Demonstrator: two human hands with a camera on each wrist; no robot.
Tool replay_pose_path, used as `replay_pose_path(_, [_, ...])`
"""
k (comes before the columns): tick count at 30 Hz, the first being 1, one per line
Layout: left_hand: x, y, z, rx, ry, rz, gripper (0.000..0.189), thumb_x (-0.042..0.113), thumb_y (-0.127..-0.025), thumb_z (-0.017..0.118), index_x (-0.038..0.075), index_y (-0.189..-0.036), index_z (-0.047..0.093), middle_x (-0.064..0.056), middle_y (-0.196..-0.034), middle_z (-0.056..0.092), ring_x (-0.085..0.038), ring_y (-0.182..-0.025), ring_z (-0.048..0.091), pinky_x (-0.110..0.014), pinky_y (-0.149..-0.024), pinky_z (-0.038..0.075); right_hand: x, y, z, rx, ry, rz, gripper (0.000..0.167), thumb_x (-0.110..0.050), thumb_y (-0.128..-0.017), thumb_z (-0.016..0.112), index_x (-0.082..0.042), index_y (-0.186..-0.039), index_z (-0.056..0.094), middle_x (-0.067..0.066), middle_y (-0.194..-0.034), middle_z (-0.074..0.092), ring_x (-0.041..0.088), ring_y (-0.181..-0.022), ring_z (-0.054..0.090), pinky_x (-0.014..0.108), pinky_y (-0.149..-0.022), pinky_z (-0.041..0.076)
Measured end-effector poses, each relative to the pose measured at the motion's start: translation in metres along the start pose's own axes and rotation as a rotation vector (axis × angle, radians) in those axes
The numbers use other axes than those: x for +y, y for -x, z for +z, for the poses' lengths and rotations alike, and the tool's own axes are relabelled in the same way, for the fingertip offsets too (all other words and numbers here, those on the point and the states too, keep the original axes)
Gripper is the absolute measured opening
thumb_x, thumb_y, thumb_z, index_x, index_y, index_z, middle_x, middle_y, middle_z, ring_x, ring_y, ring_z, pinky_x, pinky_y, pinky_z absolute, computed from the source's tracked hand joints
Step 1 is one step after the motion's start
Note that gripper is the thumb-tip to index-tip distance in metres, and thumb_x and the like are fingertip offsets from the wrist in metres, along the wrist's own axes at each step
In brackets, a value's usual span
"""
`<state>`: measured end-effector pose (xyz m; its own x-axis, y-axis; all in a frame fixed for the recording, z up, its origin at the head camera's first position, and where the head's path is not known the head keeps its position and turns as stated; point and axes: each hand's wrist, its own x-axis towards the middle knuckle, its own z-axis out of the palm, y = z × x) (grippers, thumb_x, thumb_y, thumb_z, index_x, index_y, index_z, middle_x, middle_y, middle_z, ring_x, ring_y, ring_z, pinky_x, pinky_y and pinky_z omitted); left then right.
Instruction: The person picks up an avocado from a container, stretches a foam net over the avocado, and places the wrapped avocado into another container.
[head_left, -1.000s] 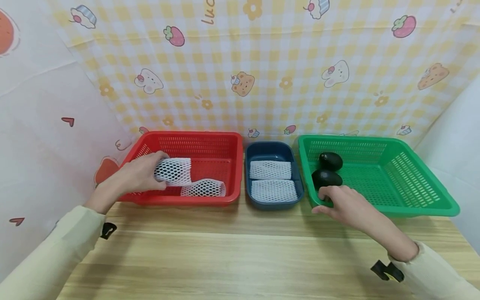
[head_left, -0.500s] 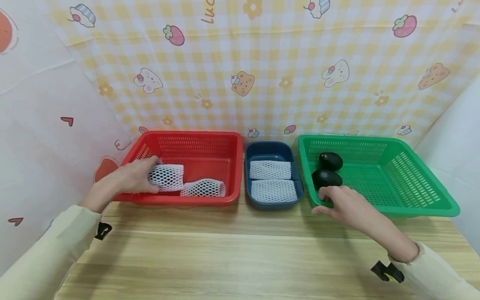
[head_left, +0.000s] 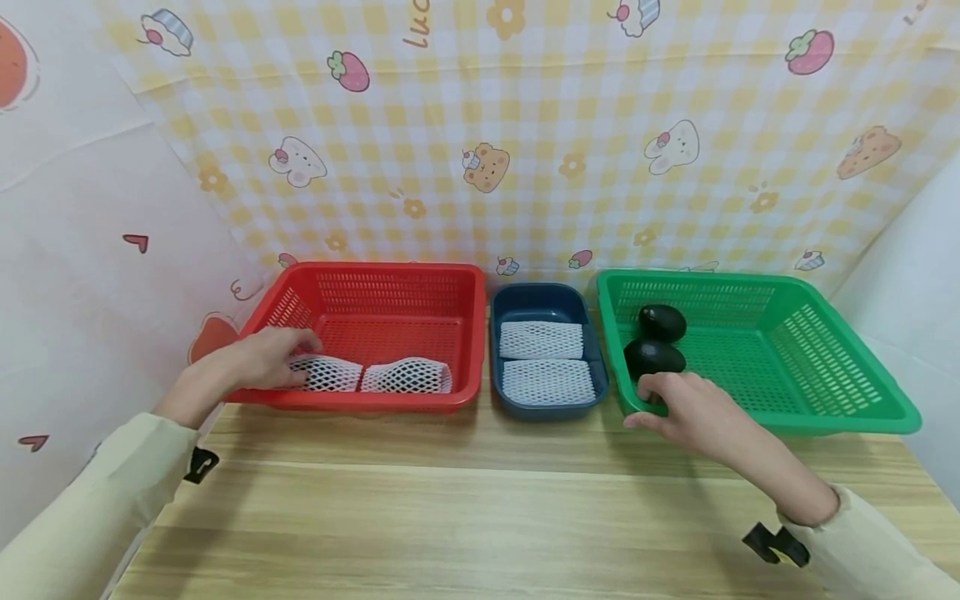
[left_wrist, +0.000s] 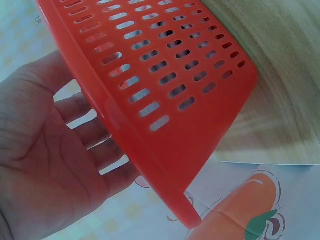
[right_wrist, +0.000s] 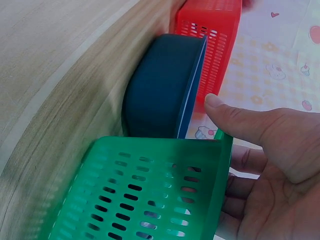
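In head view, the left hand (head_left: 264, 360) covers one end of a white net (head_left: 333, 375). In left wrist view, the red basket (left_wrist: 200, 127) hides this hand's fingertips and is cut by the upper edge.

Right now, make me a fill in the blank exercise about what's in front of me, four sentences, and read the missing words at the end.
The blue container stands ____ the red basket and the green basket.
The left hand is at the ____ basket.
The foam nets in the blue container are ____ in colour.
The dark fruits without netting lie in the ____ basket.

Missing words: between; red; white; green.
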<state>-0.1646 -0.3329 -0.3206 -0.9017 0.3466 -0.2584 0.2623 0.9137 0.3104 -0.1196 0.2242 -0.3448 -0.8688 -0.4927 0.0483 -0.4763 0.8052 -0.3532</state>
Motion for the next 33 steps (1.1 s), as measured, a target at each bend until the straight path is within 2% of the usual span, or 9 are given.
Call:
replay_pose_path(5, [0.007, -0.002, 0.000, 0.049, -0.021, 0.033, 0.040, 0.010, -0.083, 0.081, -0.002, -0.119, 0.065, -0.017, -0.114, 0.066, -0.038, -0.103, 0.059, -0.059, -0.088, 0.051, 0.000, 0.001, -0.001, 0.002, -0.001, 0.006, 0.041, -0.031, -0.085, 0.084, -0.018, -0.076, 0.046, -0.008, -0.067, 0.018, 0.008, -0.054, 0.021, 0.028, -0.052, 0.017])
replay_pose_path(9, [0.024, -0.006, 0.001, 0.110, -0.022, 0.072, 0.035, 0.010, -0.087, 0.077, -0.002, -0.119, 0.066, -0.018, -0.116, 0.067, -0.038, -0.106, 0.061, -0.058, -0.091, 0.050, -0.001, 0.002, -0.002, 0.002, 0.002, 0.010, 0.042, -0.032, -0.085, 0.084, -0.017, -0.075, 0.045, -0.007, -0.068, 0.017, 0.008, -0.054, 0.022, 0.028, -0.052, 0.018])
replay_pose_path(11, [0.037, -0.007, 0.002, 0.142, -0.016, 0.091, 0.034, 0.010, -0.089, 0.076, -0.001, -0.120, 0.066, -0.017, -0.116, 0.068, -0.036, -0.106, 0.062, -0.057, -0.091, 0.051, -0.001, 0.002, -0.002, 0.003, 0.004, 0.009, 0.044, -0.031, -0.084, 0.084, -0.017, -0.074, 0.044, -0.007, -0.068, 0.016, 0.008, -0.054, 0.021, 0.028, -0.052, 0.017])
replay_pose_path(17, [0.079, -0.022, 0.008, 0.222, -0.055, 0.206, 0.028, 0.012, -0.093, 0.071, 0.002, -0.119, 0.069, -0.013, -0.115, 0.069, -0.030, -0.101, 0.066, -0.049, -0.083, 0.056, -0.001, 0.002, -0.003, 0.004, 0.017, 0.007, 0.045, -0.031, -0.085, 0.084, -0.016, -0.073, 0.043, -0.007, -0.067, 0.016, 0.008, -0.054, 0.021, 0.028, -0.052, 0.017])
replay_pose_path(21, [0.112, -0.035, 0.017, 0.246, -0.069, 0.250, 0.031, 0.017, -0.093, 0.073, 0.006, -0.122, 0.069, -0.010, -0.117, 0.069, -0.027, -0.100, 0.066, -0.046, -0.079, 0.057, -0.002, 0.002, -0.003, 0.003, 0.029, 0.006, 0.047, -0.032, -0.085, 0.083, -0.016, -0.072, 0.041, -0.007, -0.067, 0.015, 0.008, -0.053, 0.021, 0.028, -0.052, 0.017])
replay_pose_path(25, [0.148, -0.048, 0.029, 0.242, -0.077, 0.297, 0.043, 0.025, -0.087, 0.081, 0.011, -0.126, 0.068, -0.005, -0.114, 0.068, -0.020, -0.093, 0.064, -0.038, -0.075, 0.058, -0.003, 0.002, -0.004, 0.004, 0.037, 0.005, 0.049, -0.032, -0.084, 0.084, -0.016, -0.071, 0.040, -0.007, -0.067, 0.016, 0.008, -0.053, 0.022, 0.028, -0.051, 0.018])
replay_pose_path(28, [0.172, -0.057, 0.041, 0.242, -0.125, 0.364, 0.050, 0.029, -0.082, 0.085, 0.013, -0.127, 0.068, -0.003, -0.114, 0.066, -0.017, -0.094, 0.061, -0.034, -0.077, 0.057, -0.003, 0.002, -0.005, 0.004, 0.043, 0.008, 0.049, -0.030, -0.083, 0.085, -0.015, -0.070, 0.040, -0.007, -0.066, 0.016, 0.009, -0.053, 0.023, 0.028, -0.051, 0.018])
replay_pose_path(33, [0.203, -0.059, 0.057, 0.287, -0.211, 0.460, 0.051, 0.030, -0.083, 0.084, 0.010, -0.127, 0.069, -0.008, -0.126, 0.063, -0.024, -0.110, 0.056, -0.039, -0.092, 0.051, -0.003, 0.001, -0.004, -0.003, 0.045, -0.008, 0.048, -0.032, -0.083, 0.085, -0.015, -0.070, 0.041, -0.008, -0.066, 0.016, 0.008, -0.053, 0.022, 0.028, -0.051, 0.018])
